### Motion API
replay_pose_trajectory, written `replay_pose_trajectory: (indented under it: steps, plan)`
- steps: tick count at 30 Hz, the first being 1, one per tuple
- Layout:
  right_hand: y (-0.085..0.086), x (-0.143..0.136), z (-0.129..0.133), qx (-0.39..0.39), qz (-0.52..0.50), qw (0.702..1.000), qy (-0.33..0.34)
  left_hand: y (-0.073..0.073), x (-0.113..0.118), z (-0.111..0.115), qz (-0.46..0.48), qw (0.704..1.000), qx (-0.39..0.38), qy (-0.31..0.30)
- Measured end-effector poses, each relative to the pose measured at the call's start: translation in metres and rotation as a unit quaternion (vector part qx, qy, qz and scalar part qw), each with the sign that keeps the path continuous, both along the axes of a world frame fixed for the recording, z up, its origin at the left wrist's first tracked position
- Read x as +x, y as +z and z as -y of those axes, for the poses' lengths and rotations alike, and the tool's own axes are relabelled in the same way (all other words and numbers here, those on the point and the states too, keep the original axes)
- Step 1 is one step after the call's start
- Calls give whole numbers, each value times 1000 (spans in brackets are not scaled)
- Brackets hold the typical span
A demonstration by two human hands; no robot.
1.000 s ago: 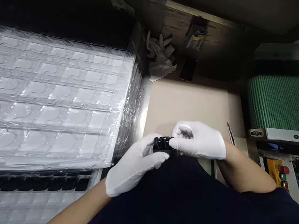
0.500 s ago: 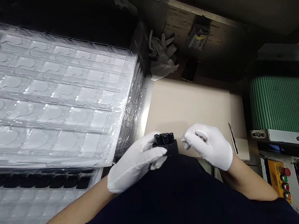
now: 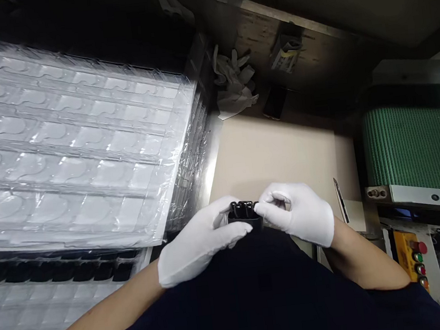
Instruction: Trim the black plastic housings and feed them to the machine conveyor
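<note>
Looking down from the head camera, we see the left hand (image 3: 197, 244) in a white glove wrapped around a small black part (image 3: 243, 212), fingers closed on its left side and thumb along its near edge. The right hand (image 3: 297, 213), also gloved, pinches the same part from the right with thumb and forefinger, so both hands meet on it just above the near edge of the beige work surface (image 3: 274, 151). The part sits close to our dark shirt (image 3: 259, 298), at the middle of the view. To the left, a stack of clear blister trays (image 3: 74, 144) slopes across the bench, and below it a tray holding a row of black parts (image 3: 57, 271) lies nearer us. At the far side lie crumpled white gloves (image 3: 232, 81). To the right stands a green conveyor belt (image 3: 416, 148), with a yellow button panel (image 3: 411, 257) nearer us.
</note>
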State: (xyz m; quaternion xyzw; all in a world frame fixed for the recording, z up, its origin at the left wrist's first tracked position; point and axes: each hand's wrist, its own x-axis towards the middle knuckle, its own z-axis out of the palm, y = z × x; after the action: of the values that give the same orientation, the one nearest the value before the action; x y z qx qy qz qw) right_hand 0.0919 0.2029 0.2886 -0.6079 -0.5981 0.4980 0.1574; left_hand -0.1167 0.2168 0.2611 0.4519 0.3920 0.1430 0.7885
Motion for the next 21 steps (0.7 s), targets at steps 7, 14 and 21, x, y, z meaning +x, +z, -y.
replay_pose_trajectory:
  steps: [7, 14, 21]
  plan:
    - [-1, -5, 1, -30, -53, 997, -45, -1, 1, 0, 59, 998, -35, 6]
    - [1, 3, 3, -40, -105, 990, -87, -2, 1, 0, 88, 995, -38, 3]
    - [1, 7, 9, -10, -37, 999, 32, 0, 3, -1, 84, 995, -37, 32]
